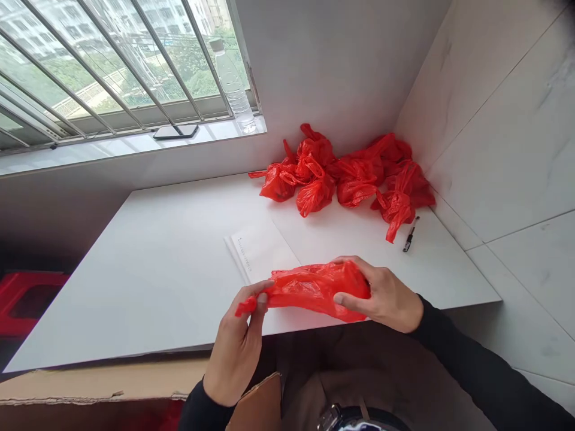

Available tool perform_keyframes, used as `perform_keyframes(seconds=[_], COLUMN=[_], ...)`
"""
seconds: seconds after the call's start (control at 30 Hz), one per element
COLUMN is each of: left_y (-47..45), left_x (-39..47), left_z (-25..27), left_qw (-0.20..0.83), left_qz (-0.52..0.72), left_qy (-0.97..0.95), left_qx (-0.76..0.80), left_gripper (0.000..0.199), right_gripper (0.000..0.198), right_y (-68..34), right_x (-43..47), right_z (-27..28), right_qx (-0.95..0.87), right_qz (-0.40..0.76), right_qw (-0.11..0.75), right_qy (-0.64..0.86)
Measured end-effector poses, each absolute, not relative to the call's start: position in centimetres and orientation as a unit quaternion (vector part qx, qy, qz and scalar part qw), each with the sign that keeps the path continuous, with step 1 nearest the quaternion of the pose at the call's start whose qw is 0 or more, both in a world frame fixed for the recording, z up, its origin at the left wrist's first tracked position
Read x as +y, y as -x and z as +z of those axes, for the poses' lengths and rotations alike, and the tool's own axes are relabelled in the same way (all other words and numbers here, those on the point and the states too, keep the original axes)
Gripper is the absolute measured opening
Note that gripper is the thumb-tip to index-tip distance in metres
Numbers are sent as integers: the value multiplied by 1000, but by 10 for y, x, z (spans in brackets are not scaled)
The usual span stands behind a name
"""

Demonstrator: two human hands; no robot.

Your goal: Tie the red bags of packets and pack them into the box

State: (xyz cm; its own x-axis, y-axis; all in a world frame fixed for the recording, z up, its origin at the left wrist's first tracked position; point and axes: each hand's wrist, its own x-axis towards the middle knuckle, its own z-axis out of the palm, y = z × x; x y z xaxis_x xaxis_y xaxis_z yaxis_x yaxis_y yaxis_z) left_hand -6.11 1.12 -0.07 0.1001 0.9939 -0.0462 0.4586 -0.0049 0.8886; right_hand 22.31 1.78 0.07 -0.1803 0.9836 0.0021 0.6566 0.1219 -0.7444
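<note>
A red plastic bag (pixel 305 290) is stretched sideways between my two hands, just above the table's front edge. My left hand (pixel 242 329) pinches its gathered end, and a short twist of plastic sticks out past the thumb. Around the fuller right end curl the fingers of my right hand (pixel 375 293), thumb in front. Whatever is inside the bag cannot be made out. Just behind the bag lies a white paper pad (pixel 265 245) with small printing along its left side.
Several knotted red bags (pixel 314 194) are heaped against the back wall of the white table (pixel 148 263). A pen (pixel 411 233) lies near them. A clear bottle (pixel 236 90) and a phone (pixel 175 131) rest on the windowsill. Below left are a cardboard box (pixel 112 377) and a red stool (pixel 27 293).
</note>
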Motion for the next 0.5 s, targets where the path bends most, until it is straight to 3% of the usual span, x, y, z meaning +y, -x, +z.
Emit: perform_keyframes(seconds=[0.1,0.3,0.5], left_y=[57,56,43], left_x=[12,20,22], left_z=[3,36,21], left_qw=[486,590,650], left_qz=[389,531,441], left_qy=[-552,-332,-333], left_qx=[555,510,522], left_gripper=[30,28,36], right_gripper=[19,25,32], right_y=[-215,-217,-225], right_x=[23,24,27], right_z=[-4,26,10], right_qx=[-742,-644,-585], right_qz=[292,317,345], right_qw=[198,378,392], right_qy=[570,585,620])
